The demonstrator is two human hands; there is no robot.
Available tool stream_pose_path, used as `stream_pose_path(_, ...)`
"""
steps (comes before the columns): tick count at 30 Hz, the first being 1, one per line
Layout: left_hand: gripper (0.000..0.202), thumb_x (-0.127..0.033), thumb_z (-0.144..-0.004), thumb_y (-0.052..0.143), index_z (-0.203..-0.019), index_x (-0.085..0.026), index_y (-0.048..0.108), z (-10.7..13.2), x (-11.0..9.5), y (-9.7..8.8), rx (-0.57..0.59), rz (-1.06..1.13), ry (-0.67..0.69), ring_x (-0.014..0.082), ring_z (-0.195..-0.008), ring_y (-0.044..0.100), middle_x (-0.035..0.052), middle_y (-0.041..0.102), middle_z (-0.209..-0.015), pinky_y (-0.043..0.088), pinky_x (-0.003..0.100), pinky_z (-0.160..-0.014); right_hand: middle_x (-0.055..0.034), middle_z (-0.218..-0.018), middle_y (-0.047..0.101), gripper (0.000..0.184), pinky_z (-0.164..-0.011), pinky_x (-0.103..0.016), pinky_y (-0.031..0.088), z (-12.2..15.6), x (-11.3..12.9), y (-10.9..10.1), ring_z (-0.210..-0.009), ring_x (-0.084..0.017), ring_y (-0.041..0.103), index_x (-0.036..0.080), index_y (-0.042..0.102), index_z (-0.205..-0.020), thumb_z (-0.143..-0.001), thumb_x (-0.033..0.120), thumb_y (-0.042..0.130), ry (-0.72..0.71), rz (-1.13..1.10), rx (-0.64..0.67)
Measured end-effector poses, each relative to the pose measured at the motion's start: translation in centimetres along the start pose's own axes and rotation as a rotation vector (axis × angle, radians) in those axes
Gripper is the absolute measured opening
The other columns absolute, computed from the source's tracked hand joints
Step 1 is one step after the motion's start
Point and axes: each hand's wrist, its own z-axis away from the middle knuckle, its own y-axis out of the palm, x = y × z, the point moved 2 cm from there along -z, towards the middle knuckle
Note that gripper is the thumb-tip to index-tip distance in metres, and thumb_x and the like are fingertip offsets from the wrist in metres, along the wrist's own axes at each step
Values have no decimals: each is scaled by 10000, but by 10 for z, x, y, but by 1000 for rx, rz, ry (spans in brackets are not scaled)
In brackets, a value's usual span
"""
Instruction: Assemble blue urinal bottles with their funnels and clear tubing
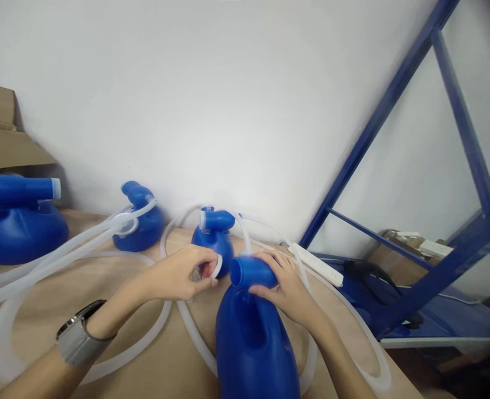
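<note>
A blue plastic urinal bottle [256,352] stands close in front of me, its neck turned sideways and the round mouth uncovered. My right hand [284,282] is wrapped over that neck from the right. Pinched in my left hand [189,271] is a white round cap [217,266], held just left of the open mouth and apart from it. A clear hose [245,235] rises behind the neck. Just beyond the left hand, a second blue bottle [215,244] stands near the wall, with a whitish cap on its neck.
Two more blue bottles [143,224] stand at the left, one large at the frame's edge. Looped translucent hoses [124,360] lie over the brown tabletop [165,382]. A white power strip [317,265] runs by the wall. A blue metal frame [377,119] rises at right; a cardboard box [12,147] sits left.
</note>
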Motion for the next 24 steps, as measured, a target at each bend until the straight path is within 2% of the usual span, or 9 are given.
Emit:
stream_pose_path(5,58,-244,-774,637,-724,-233,609,2,47,25,4,-100,-157,212,-635,620,14,666,-689,388,289,-573,-102,-1544,533,727,-1159,-526,425,3,-10,-7,-1425,-334,491,330,424,-1560,-933,626,643,23,-147,-1)
stream_pose_path(7,34,-212,-746,645,-727,-238,638,2,57,32,-31,-139,-201,242,-662,640,28,669,-682,385,303,-584,-116,-1575,509,660,-1155,-519,432,3,-21,-14,-1442,-313,482,306,399,-1579,-1010,630,482,106,-275,-117)
stream_pose_path(8,38,-214,-759,641,-733,-240,650,2,57,33,-51,-148,-216,255,-681,653,36,672,-687,394,312,-595,-120,-1553,533,616,-1150,-520,433,3,-28,-17,-1429,-309,497,294,453,-1545,-1027,625,427,184,-343,-187)
stream_pose_path(10,94,-262,-844,607,-788,-240,678,-1,48,31,-90,-139,-227,273,-733,679,50,699,-734,432,331,-633,-128,-1417,647,566,-1122,-530,447,1,-41,-22,-1343,-330,567,262,637,-1367,-997,649,455,349,-469,-252)
stream_pose_path(12,248,-380,-983,496,-966,-249,705,-5,31,27,-131,-98,-217,270,-795,706,51,743,-838,486,349,-695,-132,-1154,759,539,-1024,-529,509,-2,-51,-21,-1132,-355,677,217,761,-1088,-889,690,600,451,-569,-184)
stream_pose_path(14,409,-514,-1044,401,-1263,-268,643,-8,11,28,-168,22,-190,265,-917,730,57,772,-1065,539,366,-789,-111,-898,772,545,-837,-479,577,-4,-54,-19,-862,-315,724,187,768,-917,-814,712,669,500,-660,-96)
stream_pose_path(17,694,-633,-958,555,-1530,-259,436,-11,-10,40,-166,232,-155,307,-1127,700,119,628,-1459,572,400,-879,-88,-846,750,547,-652,-355,567,-5,-51,-16,-738,-243,708,182,743,-908,-798,715,690,552,-779,-66)
stream_pose_path(20,655,-584,-920,637,-1452,-227,501,-12,-16,51,-170,276,-137,328,-1111,693,147,628,-1437,579,406,-840,-78,-884,737,502,-609,-289,543,-4,-44,-14,-804,-228,707,199,713,-875,-792,693,725,579,-879,-73)
stream_pose_path(24,500,-587,-938,619,-1302,-247,583,-10,-20,45,-160,206,-129,291,-995,697,83,707,-1221,550,390,-824,-71,-860,743,535,-687,-325,578,-5,-40,-9,-778,-222,711,195,709,-812,-699,709,806,584,-990,-76)
